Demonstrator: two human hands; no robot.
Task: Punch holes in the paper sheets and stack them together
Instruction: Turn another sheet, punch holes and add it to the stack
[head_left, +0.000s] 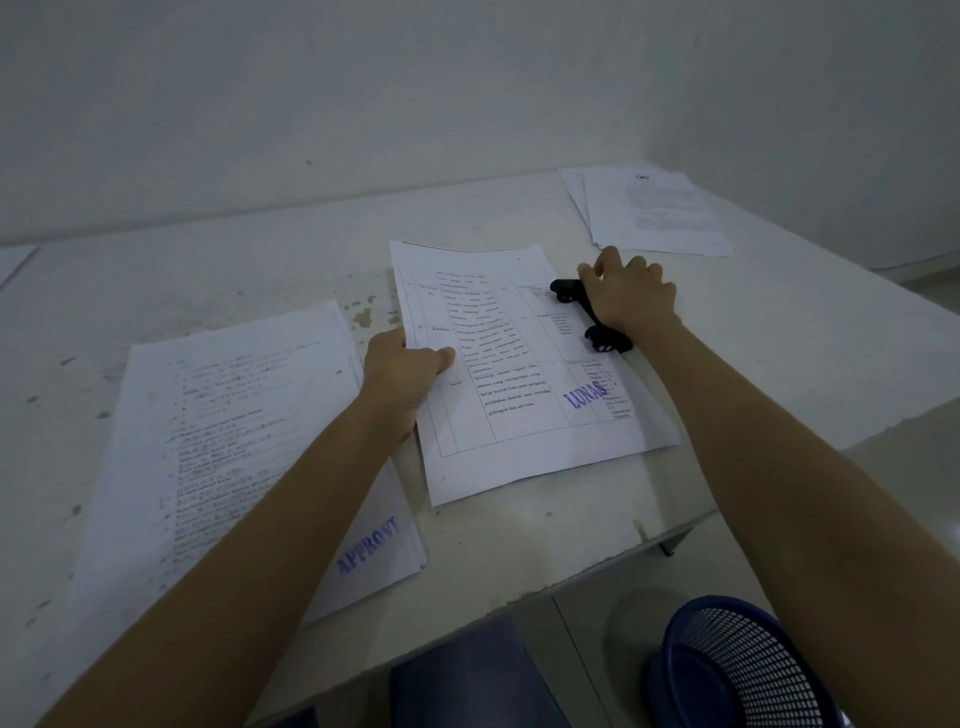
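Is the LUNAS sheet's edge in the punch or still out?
In. The sheet's right edge sits under the black hole punch, which the right hand presses; the left hand pinches its left edge.

This is looking like a plain office or records room, though the dim light is leaving that unsure. Stamped, printed paper stacks (249, 447) are lying on a worn white counter (779, 332) against bare white walls (363, 104), and below the counter's near edge a blue mesh wastebasket (743, 670) is sitting.
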